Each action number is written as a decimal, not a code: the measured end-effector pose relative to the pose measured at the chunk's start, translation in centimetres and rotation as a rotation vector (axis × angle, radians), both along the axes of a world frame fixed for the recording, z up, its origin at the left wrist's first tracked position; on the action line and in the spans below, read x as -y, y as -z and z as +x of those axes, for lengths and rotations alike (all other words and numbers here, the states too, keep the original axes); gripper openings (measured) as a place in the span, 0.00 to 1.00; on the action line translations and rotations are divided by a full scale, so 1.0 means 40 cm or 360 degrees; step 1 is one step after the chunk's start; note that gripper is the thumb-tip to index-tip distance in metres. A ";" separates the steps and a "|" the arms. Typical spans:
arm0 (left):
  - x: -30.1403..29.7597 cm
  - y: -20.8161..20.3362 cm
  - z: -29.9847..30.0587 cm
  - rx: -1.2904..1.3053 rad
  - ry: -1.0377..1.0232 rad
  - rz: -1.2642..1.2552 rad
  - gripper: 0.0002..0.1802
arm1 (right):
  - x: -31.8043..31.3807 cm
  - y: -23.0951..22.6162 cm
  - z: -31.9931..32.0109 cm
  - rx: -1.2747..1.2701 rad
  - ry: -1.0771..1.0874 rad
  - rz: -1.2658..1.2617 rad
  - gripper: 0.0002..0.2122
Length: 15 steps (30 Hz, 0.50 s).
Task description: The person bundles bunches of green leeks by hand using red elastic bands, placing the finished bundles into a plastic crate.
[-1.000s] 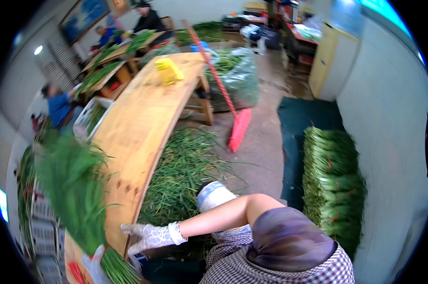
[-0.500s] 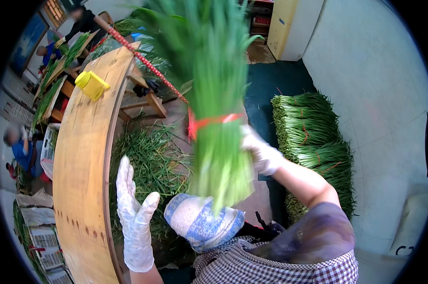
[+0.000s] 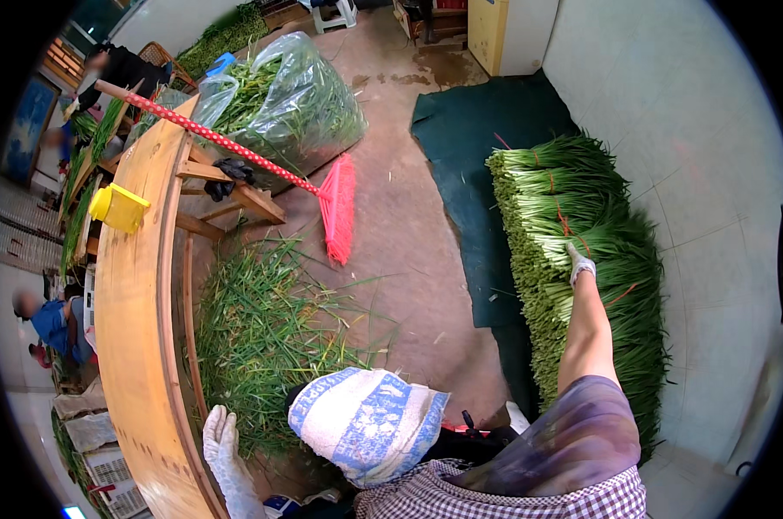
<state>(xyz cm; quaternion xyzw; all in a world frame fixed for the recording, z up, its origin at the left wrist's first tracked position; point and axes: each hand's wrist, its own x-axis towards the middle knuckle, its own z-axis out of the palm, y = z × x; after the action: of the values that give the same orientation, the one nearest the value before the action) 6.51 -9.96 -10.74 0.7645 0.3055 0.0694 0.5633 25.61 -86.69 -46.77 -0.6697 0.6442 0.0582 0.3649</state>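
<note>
A bundle of garlic chives (image 3: 612,238), tied with a red band, lies on the long stack of chives (image 3: 530,298) at the right. My right hand (image 3: 584,264), in a whitish glove, is stretched out to this bundle and closed on it near the band; some fingers are hidden among the stalks. My left hand (image 3: 223,439), gloved too, is held up beside the near edge of the wooden table (image 3: 136,346). Its fingers point upward, and it holds nothing.
The stack lies on a dark green mat (image 3: 461,164) along the wall. Loose trimmings (image 3: 266,333) cover the floor by the table. A red broom (image 3: 340,212) leans against the table near a plastic bag of greens (image 3: 301,108). A yellow container (image 3: 119,208) stands on the table. Other people work at far left.
My right hand has carried the bundle from in front of me down to the stack at the right. My left hand has dropped lower. The view has shifted, uncovering the broom and the bag.
</note>
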 end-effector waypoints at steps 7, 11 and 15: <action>0.023 -0.040 -0.106 0.0028 -0.0221 0.0037 0.27 | -0.014 0.035 0.036 -0.0056 -0.0130 0.0196 0.49; -0.033 0.005 -0.174 -0.0017 -0.0217 0.0004 0.25 | 0.026 0.009 -0.009 0.0010 -0.0179 0.0182 0.46; -0.026 -0.033 -0.296 0.0074 -0.0459 0.0134 0.23 | -0.299 -0.283 0.074 -0.0408 -0.0990 -0.1083 0.31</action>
<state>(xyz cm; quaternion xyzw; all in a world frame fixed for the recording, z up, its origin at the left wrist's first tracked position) -5.31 -8.93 -9.42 0.7338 0.3958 0.1800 0.5220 28.57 -74.74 -35.44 -0.8996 0.4354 0.0328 0.0077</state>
